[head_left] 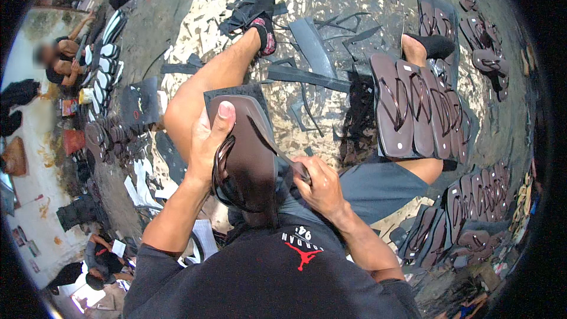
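My left hand (204, 150) grips a brown flip-flop (251, 159) over my lap, thumb pressed on the footbed and the other fingers hidden beneath. Its glossy strap (222, 162) is beside my wrist. A dark sheet of sole material (258, 93) sticks out past the flip-flop's far end. My right hand (322, 188) is closed around the handle of what looks like a long, narrow knife (277, 149). The blade lies along the right edge of the flip-flop, pointing away from me and to the left.
Dark offcuts (310, 77) litter the patterned ground sheet (195, 23) between my legs. Finished-looking brown flip-flops (393, 100) rest in a row by my right leg, with more pairs (481, 195) at lower right. Other people (62, 59) sit at the left, near white soles (105, 65).
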A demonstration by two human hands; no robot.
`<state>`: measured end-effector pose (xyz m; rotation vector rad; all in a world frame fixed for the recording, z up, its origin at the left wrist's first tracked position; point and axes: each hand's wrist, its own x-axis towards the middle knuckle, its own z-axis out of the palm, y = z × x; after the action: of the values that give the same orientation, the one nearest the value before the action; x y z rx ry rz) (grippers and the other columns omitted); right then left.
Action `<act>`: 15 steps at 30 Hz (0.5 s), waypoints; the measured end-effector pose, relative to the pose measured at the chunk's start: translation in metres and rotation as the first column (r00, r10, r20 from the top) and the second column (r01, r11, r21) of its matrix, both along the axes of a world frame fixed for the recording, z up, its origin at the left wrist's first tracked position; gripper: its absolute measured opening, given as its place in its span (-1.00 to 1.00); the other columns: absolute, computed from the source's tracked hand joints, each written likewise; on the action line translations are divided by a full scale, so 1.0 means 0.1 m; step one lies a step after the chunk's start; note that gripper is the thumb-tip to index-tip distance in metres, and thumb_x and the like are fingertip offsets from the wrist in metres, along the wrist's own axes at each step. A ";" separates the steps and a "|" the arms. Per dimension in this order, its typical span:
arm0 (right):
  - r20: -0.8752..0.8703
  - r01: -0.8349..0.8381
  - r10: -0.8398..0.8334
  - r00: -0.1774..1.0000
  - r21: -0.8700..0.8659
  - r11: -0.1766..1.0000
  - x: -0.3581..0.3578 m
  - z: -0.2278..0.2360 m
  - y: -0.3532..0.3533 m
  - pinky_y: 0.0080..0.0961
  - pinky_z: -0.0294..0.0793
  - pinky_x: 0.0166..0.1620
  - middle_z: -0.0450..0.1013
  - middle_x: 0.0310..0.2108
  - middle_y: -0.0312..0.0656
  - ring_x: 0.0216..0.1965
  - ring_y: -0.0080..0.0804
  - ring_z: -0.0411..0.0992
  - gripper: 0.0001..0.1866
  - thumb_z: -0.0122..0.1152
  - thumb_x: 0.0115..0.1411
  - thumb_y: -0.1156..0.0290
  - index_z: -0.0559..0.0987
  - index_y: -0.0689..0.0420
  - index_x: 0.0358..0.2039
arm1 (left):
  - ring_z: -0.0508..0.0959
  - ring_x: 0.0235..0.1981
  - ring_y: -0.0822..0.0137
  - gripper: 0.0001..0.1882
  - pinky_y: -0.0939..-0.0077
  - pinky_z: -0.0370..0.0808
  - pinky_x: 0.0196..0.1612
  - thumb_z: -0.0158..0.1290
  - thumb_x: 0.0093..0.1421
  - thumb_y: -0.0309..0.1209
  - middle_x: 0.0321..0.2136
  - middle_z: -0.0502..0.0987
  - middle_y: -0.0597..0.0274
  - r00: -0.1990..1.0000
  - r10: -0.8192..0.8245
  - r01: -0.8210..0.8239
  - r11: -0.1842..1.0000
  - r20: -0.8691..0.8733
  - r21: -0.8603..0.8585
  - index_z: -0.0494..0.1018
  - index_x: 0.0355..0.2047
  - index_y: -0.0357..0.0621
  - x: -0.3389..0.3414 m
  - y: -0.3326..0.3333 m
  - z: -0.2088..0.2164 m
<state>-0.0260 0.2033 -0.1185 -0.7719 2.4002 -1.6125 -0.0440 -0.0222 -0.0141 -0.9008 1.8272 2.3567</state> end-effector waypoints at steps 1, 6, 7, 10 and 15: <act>0.019 0.008 -0.008 1.000 0.003 1.000 0.04 -0.04 -0.02 -0.23 0.57 -0.24 0.55 -0.26 -0.06 -0.32 -0.02 0.56 -0.56 0.36 0.07 0.59 0.53 0.14 0.00 | 0.61 -0.23 0.41 -0.46 0.48 0.59 -0.13 0.17 0.32 0.04 -0.19 0.57 0.25 1.000 -0.003 0.003 0.999 -0.003 0.036 0.40 0.04 -0.15 0.05 -0.03 -0.02; -0.026 0.036 -0.035 0.999 0.016 0.999 -0.43 0.17 -0.44 -0.21 0.58 -0.15 0.54 -0.17 -0.04 -0.17 0.01 0.56 -0.49 0.33 -0.02 0.63 0.52 0.12 0.01 | 0.56 -0.16 0.46 -0.47 0.50 0.54 -0.06 0.21 0.32 -0.04 -0.14 0.55 0.27 0.996 -0.057 0.051 0.995 -0.068 -0.081 0.39 0.07 -0.18 0.16 0.00 -0.07; -0.052 0.016 -0.015 0.999 0.014 1.000 -0.56 0.26 -0.48 -0.21 0.58 -0.15 0.54 -0.16 -0.03 -0.17 0.01 0.56 -0.48 0.32 -0.02 0.64 0.52 0.12 0.02 | 0.54 -0.16 0.47 -0.47 0.50 0.53 -0.06 0.22 0.32 -0.06 -0.13 0.54 0.27 0.997 -0.050 0.048 0.998 -0.066 -0.028 0.39 0.07 -0.20 0.13 0.02 -0.02; -0.048 -0.121 0.126 0.991 0.110 0.987 -0.76 0.57 -0.39 -0.16 0.57 -0.16 0.54 -0.22 -0.01 -0.21 0.06 0.55 -0.54 0.35 0.04 0.56 0.49 0.15 0.01 | 0.55 -0.20 0.48 -0.46 0.51 0.54 -0.08 0.24 0.30 -0.06 -0.17 0.56 0.28 0.996 -0.069 0.067 0.997 -0.064 -0.031 0.40 0.05 -0.23 0.13 -0.02 -0.01; 0.041 -0.452 0.457 0.888 0.250 0.856 -1.11 0.88 -0.17 -0.04 0.59 -0.20 0.54 -0.25 -0.02 -0.20 0.09 0.57 -0.68 0.29 0.16 0.38 0.44 0.10 -0.10 | 0.58 -0.23 0.44 -0.48 0.49 0.54 -0.12 0.29 0.24 -0.07 -0.23 0.60 0.26 0.968 -0.251 0.251 0.968 -0.034 -0.003 0.49 -0.02 -0.26 0.15 -0.04 -0.03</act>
<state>-0.1370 0.1864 -0.0309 -1.1944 2.1503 -1.0926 -0.0292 -0.0263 -0.0170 -0.5913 1.8278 2.2299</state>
